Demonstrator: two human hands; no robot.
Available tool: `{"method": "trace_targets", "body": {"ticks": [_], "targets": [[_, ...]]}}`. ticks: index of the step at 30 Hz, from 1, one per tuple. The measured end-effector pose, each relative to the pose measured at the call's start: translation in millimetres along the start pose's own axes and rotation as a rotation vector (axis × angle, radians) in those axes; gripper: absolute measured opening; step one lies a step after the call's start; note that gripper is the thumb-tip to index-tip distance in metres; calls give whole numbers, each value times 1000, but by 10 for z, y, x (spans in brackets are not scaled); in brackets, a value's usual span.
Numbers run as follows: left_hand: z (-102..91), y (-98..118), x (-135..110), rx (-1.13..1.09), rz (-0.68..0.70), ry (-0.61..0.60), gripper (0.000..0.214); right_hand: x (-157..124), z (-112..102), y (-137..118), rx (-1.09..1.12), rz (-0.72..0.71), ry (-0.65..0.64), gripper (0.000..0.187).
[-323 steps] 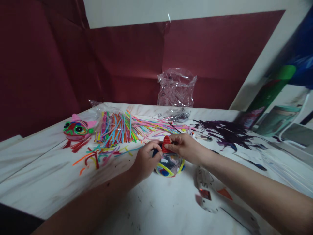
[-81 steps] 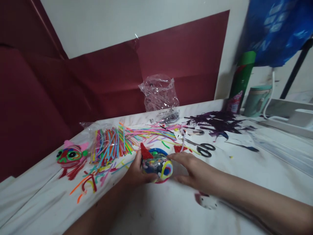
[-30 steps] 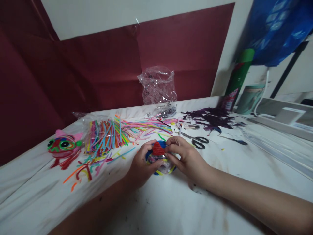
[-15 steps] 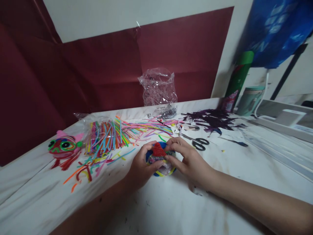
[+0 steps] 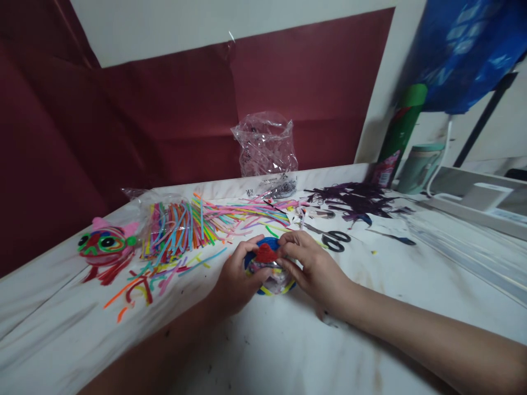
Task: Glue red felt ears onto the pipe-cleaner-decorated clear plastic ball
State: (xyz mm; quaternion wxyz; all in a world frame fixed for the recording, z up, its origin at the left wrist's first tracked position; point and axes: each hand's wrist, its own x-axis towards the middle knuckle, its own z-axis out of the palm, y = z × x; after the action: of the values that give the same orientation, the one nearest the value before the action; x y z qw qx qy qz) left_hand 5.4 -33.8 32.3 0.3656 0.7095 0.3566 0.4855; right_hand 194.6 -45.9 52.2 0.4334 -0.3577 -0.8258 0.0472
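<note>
Between my hands, low over the white table, is a round craft piece (image 5: 276, 284) with a blue and yellow pipe-cleaner edge and a clear, colourful middle. My left hand (image 5: 242, 270) is wrapped round its left side, the thumb across the front. A red pipe-cleaner piece (image 5: 267, 253), roughly triangular, sits at the top of the craft piece. My right hand (image 5: 307, 262) pinches the right edge of this red piece with thumb and fingers. Whether the red piece is fixed to the round one I cannot tell.
A finished-looking pipe-cleaner animal face (image 5: 107, 247) lies at the left. Behind my hands spread bundled pipe cleaners (image 5: 177, 227) and loose cut bits. Black-handled scissors (image 5: 335, 240), purple strips (image 5: 354, 198), a clear bag (image 5: 267, 148), a green can (image 5: 401, 129) and a mug (image 5: 422, 169) stand or lie farther back.
The red piece has tipped slightly and looks lower and flatter at its top. My right fingers have shifted a little onto its edge; the left hand keeps its hold.
</note>
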Motion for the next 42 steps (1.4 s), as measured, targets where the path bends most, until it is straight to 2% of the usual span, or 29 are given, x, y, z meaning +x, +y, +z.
{"method": "trace_targets", "body": {"ticks": [5,14,18,21,25,27,30,33,38,42], "targets": [[-25,-81,-8,-9,21,32,16,0,-2,16,8,40,-21,13],[-26,-43,27,54,34,39,15,16,6,41,33,75,-37,14],[-14,-46,14,-17,40,49,28,23,3,32,60,72,-26,13],[-14,-26,20,-49,37,59,30,37,-24,43,127,87,-33,11],[-32,-22,59,-124,-18,70,33,61,-74,102,254,254,-42,18],[-37,-23,71,-152,-40,26,43,69,-95,138,293,319,-49,20],[-33,-13,71,-121,-78,-51,70,71,-108,190,337,348,-63,21],[-42,-18,74,-78,-131,-66,76,58,-92,254,377,391,-69,23],[-118,-118,95,-273,-172,-79,72,-1,-38,364,275,428,-99,29],[-149,-178,100,-446,-180,-35,77,-32,-47,327,166,395,-214,51]]}}
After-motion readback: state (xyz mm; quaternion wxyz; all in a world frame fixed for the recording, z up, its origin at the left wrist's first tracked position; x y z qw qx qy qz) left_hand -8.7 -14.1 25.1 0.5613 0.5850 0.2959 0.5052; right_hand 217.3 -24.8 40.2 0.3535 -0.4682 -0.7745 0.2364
